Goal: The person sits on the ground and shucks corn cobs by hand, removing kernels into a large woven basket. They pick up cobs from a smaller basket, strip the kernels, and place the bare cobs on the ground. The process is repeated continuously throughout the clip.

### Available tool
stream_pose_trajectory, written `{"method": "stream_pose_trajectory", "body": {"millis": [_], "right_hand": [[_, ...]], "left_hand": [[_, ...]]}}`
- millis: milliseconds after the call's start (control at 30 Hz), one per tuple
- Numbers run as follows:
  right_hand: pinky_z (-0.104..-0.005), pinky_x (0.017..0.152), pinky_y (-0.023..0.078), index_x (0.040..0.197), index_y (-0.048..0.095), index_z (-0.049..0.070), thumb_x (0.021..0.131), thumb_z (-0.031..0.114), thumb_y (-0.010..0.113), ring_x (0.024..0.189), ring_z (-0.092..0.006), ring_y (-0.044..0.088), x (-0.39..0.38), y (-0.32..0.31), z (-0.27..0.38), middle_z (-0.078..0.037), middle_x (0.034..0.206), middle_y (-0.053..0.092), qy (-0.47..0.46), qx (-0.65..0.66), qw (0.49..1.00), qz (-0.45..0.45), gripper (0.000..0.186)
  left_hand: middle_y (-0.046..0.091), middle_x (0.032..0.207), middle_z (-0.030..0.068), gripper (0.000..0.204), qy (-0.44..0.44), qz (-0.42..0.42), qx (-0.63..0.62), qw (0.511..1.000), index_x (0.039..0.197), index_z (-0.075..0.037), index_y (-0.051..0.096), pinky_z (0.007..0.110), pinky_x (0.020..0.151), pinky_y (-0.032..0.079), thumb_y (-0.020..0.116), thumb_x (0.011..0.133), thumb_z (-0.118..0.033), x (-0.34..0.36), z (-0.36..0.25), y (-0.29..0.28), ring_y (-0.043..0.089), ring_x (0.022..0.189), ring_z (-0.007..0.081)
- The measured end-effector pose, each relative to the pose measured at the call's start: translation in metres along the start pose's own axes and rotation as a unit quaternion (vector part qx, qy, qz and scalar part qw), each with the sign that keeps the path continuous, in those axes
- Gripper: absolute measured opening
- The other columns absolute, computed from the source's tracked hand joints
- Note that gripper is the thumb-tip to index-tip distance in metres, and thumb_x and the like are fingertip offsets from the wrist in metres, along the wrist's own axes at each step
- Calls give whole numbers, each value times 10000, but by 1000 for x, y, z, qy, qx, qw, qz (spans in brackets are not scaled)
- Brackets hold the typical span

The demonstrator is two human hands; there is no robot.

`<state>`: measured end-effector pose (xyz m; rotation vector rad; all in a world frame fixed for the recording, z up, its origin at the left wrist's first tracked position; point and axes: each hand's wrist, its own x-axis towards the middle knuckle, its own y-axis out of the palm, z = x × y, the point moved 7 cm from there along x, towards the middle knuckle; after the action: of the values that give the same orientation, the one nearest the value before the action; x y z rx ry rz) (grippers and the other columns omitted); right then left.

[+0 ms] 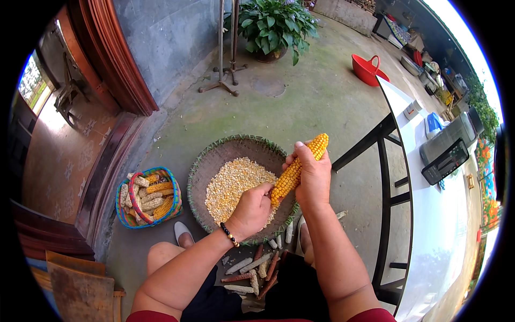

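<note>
A yellow corn cob (pixel 289 176) is held at a slant over a wide woven basket (pixel 206 153) whose middle holds loose pale and yellow kernels (pixel 238 188). My right hand (pixel 312 182) is closed round the upper part of the cob. My left hand (pixel 250 211), with a beaded bracelet at its wrist, has curled fingers pressed at the cob's lower end. At the left, a small multicolored basket (pixel 124 210) holds several white and yellow cobs (pixel 155 199). Several stripped cobs (pixel 247 277) lie on the floor below the big basket, between my feet.
A white table (pixel 429 225) with black legs stands close on my right, bearing containers and a phone (pixel 445 161). A doorway with a wooden frame (pixel 129 64) and rusty boards (pixel 78 279) are at the left. A metal stand (pixel 220 86), potted plant (pixel 273 29) and red basket (pixel 370 72) stand farther back.
</note>
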<state>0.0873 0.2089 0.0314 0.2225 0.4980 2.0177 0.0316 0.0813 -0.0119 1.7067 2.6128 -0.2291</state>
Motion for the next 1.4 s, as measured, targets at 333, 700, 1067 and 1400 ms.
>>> {"method": "stream_pose_trajectory", "body": {"millis": [333, 700, 1067, 1400], "right_hand": [[-332, 566, 510, 874, 473, 69, 847, 104, 609, 655, -169, 561, 6, -18, -9, -46, 749, 521, 80, 80, 993, -44, 143], [-315, 534, 508, 893, 447, 66, 836, 81, 609, 611, -159, 560, 5, -15, -8, -48, 727, 524, 41, 45, 997, -46, 172], [-314, 533, 504, 893, 447, 61, 830, 78, 615, 596, -161, 562, 5, -13, -13, -61, 704, 539, 72, 51, 995, -41, 180], [-316, 532, 511, 904, 455, 67, 838, 97, 618, 611, -159, 565, 0, -8, -19, -59, 728, 535, 74, 6, 997, -24, 178]], "left_hand": [[585, 884, 66, 303, -123, 143, -329, 925, 1114, 64, 523, 212, 539, 408, 393, 861, -42, 2, -5, 3, 548, 695, 94], [533, 729, 8, 226, -118, 112, -230, 960, 1004, -10, 554, 172, 502, 323, 388, 864, -73, -2, -9, 9, 421, 568, 34], [592, 880, 22, 227, -152, 135, -260, 944, 1055, -11, 547, 165, 516, 349, 431, 901, -132, 0, 1, 4, 481, 625, 47], [586, 866, 8, 231, -134, 145, -141, 970, 1011, -34, 552, 163, 544, 411, 396, 903, -165, -3, 2, 2, 492, 635, 41]]}}
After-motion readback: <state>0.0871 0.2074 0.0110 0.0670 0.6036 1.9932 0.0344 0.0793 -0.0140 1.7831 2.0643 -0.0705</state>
